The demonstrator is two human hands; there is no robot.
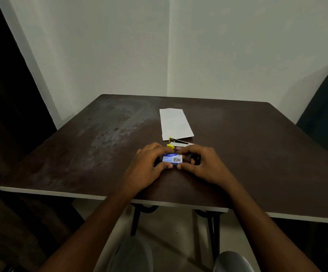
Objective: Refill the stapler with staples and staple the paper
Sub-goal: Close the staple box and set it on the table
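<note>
A small blue staple box (172,159) lies flat near the table's front edge. Just behind it lies the yellow-and-black stapler (178,144), opened, then the white paper (175,123).

Staple box (172,159) on table (80,154) btwn hands; stapler (178,145) just behind; paper (175,123) behind that

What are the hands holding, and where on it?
Both hands, left and right, pinch the small blue staple box by its short ends, low over the dark brown table.
</note>
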